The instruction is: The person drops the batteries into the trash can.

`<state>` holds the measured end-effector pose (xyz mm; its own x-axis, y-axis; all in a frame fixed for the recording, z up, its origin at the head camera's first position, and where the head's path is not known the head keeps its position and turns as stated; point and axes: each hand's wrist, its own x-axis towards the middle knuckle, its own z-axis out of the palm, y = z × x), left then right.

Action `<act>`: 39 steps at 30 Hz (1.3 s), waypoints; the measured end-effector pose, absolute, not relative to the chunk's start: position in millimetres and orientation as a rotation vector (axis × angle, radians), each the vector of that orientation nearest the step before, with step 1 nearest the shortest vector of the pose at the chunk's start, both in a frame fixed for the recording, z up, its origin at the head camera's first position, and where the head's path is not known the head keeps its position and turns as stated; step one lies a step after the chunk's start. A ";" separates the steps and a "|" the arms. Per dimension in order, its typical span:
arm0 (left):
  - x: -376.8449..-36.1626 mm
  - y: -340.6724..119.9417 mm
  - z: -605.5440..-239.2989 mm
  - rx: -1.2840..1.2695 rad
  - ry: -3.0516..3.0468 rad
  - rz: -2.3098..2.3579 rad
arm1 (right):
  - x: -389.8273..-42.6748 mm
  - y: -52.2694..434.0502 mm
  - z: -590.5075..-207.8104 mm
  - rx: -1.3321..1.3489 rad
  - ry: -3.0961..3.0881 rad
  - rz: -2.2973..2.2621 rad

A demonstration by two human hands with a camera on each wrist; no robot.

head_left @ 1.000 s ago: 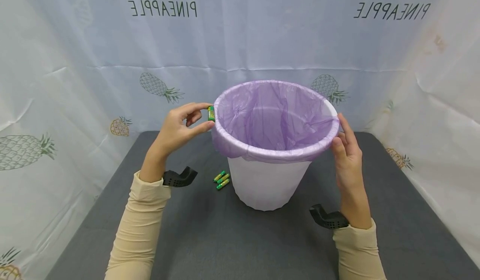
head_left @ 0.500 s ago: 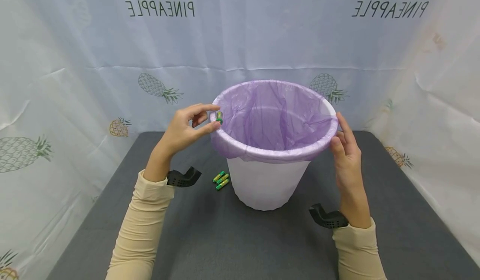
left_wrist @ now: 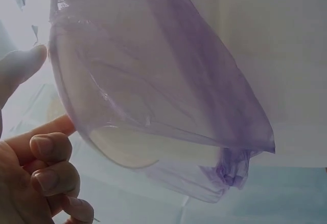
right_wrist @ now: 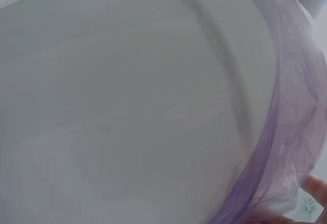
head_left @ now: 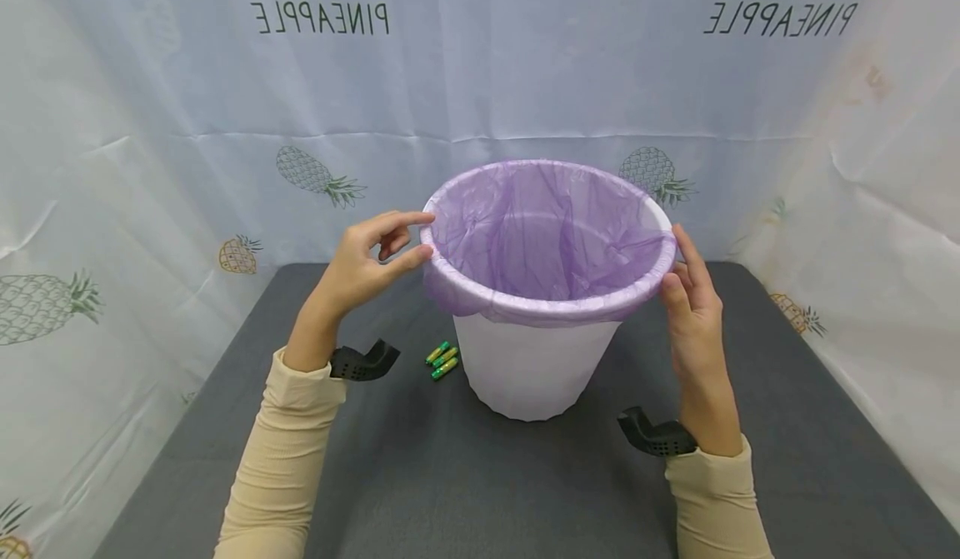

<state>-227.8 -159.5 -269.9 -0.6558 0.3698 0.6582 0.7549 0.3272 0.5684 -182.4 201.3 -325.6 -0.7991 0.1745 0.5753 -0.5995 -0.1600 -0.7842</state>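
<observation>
Batteries (head_left: 442,360), three small green and yellow cells, lie together on the grey table (head_left: 525,484) at about eight o'clock from the white bin (head_left: 534,367), just beside its base. Above them the left hand (head_left: 367,263) hovers at the bin's nine o'clock rim, released, thumb and forefinger spread and holding nothing; the other fingers curl loosely. The bin stands upright mid-table, lined with a thin purple bag (head_left: 547,234) folded over its rim. At three o'clock the right hand (head_left: 693,309) rests against the rim with fairly straight fingers; whether it pinches the bag cannot be told. The bin looks light and stiff, likely to slide if nudged, so the rim is the sensible hold. The bag film is soft and easily torn. The batteries look hard, smooth and prone to roll; a pinch across the middle would suit them.
</observation>
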 end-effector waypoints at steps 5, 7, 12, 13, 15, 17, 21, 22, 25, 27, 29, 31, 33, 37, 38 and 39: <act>-224.8 -164.4 -275.1 -1.007 -2.141 -1.262 | -184.5 203.3 -328.0 0.510 -1.602 2.006; -223.3 -167.0 -278.3 -0.990 -2.133 -1.270 | -184.7 203.3 -328.0 0.508 -1.602 2.003; -219.4 -174.4 -289.3 -0.916 -2.122 -1.332 | -183.6 201.9 -326.6 0.504 -1.600 1.997; -218.9 -176.1 -292.7 -0.906 -2.122 -1.342 | -183.5 201.7 -326.4 0.512 -1.596 1.998; -217.9 -179.4 -300.5 -0.883 -2.132 -1.361 | -183.2 201.2 -325.8 0.525 -1.589 2.000; -217.2 -182.3 -309.4 -0.866 -2.149 -1.379 | -182.6 200.5 -324.7 0.530 -1.583 2.004; -216.5 -186.6 -326.3 -0.837 -2.183 -1.424 | -181.8 200.2 -323.7 0.513 -1.588 2.016; -216.8 -187.5 -330.2 -0.833 -2.188 -1.431 | -181.5 200.0 -323.5 0.510 -1.589 2.018; -217.8 -189.5 -340.4 -0.816 -2.200 -1.452 | -181.6 200.2 -324.0 0.501 -1.595 2.020; -219.2 -190.4 -346.9 -0.803 -2.203 -1.456 | -182.0 200.5 -324.7 0.501 -1.599 2.018; -220.4 -190.9 -352.1 -0.795 -2.202 -1.469 | -183.4 201.4 -326.0 0.508 -1.599 2.022; -221.6 -191.2 -357.2 -0.786 -2.203 -1.502 | -184.6 202.3 -327.2 0.521 -1.597 2.022; -222.3 -191.4 -361.9 -0.778 -2.212 -1.524 | -185.4 202.7 -327.9 0.529 -1.592 2.027; -224.4 -192.9 -369.4 -0.744 -2.240 -1.559 | -187.1 201.2 -327.9 0.547 -1.577 2.030; -225.5 -193.4 -371.0 -0.733 -2.249 -1.561 | -187.4 200.7 -327.8 0.560 -1.571 2.032; -226.8 -194.1 -372.7 -0.725 -2.260 -1.564 | -187.7 200.4 -327.7 0.578 -1.564 2.029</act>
